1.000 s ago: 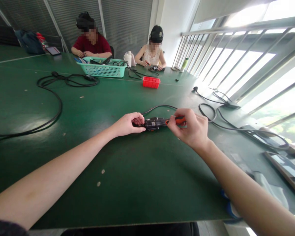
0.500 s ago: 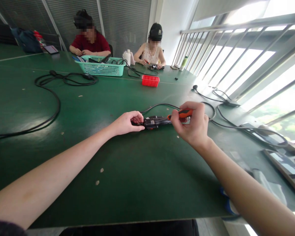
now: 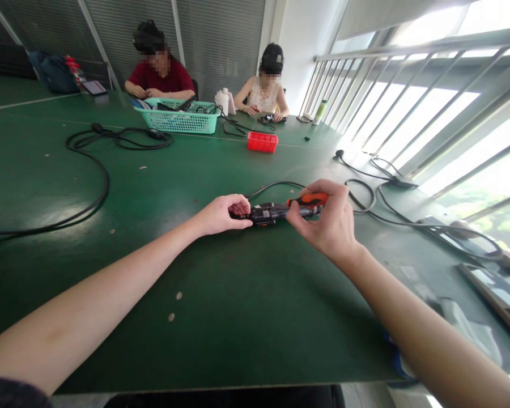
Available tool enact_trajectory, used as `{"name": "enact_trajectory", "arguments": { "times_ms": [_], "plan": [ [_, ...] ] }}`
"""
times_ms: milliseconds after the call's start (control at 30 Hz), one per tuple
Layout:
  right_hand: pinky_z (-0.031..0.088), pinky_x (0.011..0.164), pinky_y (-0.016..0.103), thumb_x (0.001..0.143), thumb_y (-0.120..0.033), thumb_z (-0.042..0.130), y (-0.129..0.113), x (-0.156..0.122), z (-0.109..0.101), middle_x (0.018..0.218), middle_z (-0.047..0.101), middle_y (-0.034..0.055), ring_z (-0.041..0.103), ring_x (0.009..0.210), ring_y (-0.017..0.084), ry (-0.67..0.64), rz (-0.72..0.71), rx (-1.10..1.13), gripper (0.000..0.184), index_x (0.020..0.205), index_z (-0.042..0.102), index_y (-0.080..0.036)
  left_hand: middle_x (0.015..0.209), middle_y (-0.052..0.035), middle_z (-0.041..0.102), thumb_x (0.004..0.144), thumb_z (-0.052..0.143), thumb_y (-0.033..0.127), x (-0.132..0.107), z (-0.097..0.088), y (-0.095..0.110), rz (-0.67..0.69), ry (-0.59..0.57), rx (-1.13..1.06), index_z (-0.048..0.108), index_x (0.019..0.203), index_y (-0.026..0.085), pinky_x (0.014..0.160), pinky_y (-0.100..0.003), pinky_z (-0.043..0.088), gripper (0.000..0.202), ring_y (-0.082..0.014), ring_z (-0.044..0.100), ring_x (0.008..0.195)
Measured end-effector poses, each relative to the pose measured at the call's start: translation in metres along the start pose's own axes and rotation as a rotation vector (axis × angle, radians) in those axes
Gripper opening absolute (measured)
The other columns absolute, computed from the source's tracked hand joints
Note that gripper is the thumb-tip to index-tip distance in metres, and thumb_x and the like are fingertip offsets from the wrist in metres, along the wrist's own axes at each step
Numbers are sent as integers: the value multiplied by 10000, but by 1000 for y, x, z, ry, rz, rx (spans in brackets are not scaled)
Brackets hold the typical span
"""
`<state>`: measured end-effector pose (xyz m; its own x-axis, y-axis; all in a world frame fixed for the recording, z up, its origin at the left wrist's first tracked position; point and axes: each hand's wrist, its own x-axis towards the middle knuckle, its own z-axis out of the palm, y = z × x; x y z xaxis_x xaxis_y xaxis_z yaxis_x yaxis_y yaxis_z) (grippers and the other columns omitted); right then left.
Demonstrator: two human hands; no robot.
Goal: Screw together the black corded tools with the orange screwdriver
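While the small black device lies flat on the green bench, near the middle of its width and well ahead of the near edge, it is pinned at its left end by the left hand. That hand is curled close, fingers wrapped over the device's end, thumb tucked against the casing. An orange-handled screwdriver is gripped in the right hand; fingers are closed round the handle, thumb and forefinger pinching near the shaft end. The tool lies almost level along the device's right half. Whether the tip is seated in a screw cannot be told; the spot is too small and partly covered by fingers.

Step judged in hand: a screw on the device is being worked, device steadied against the bench. Next move, as judged, calls for the tip to be kept aligned with the screw and steady downward hold from the left hand so that the casing does not roll.

A thin black cable runs from behind the device toward the window side. Noted farther off: red tray, teal basket, two other people seated at the far end.
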<state>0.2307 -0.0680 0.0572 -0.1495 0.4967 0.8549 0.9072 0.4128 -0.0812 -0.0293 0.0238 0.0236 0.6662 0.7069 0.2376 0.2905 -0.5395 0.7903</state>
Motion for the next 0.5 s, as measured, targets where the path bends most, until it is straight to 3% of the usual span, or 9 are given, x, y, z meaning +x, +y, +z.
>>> {"name": "enact_trajectory", "arguments": {
  "times_ms": [100, 233, 367, 500],
  "plan": [
    [575, 661, 341, 875, -336, 684, -1, 1, -2, 906, 714, 13, 710, 731, 203, -46, 12, -32, 373, 1185, 501, -239, 920, -11, 678, 791, 816, 389, 0, 0, 0, 1, 2, -5, 665, 948, 203, 800, -307, 528, 286, -169, 637, 839],
    [559, 589, 323, 898, -367, 685, -1, 1, -5, 856, 696, -2, 662, 616, 172, 38, 38, 18, 328, 1145, 511, -239, 938, -15, 684, 784, 818, 395, 0, 0, 1, -6, -1, -1, 669, 954, 203, 816, -314, 529, 297, -173, 642, 852],
    [571, 596, 307, 901, -347, 700, -8, -3, -4, 875, 694, 2, 665, 635, 162, 57, -56, 132, 288, 1097, 514, -249, 913, -11, 674, 781, 819, 396, 0, 0, 2, -14, 0, -15, 661, 940, 202, 799, -312, 527, 297, -171, 634, 832],
    [573, 622, 293, 918, -338, 702, -16, -9, 4, 918, 709, 10, 697, 696, 166, -25, -131, 177, 305, 1137, 505, -256, 922, -14, 678, 784, 818, 408, 0, 1, -1, -5, -1, -35, 666, 958, 207, 809, -321, 531, 307, -177, 640, 845]
  ]
}}
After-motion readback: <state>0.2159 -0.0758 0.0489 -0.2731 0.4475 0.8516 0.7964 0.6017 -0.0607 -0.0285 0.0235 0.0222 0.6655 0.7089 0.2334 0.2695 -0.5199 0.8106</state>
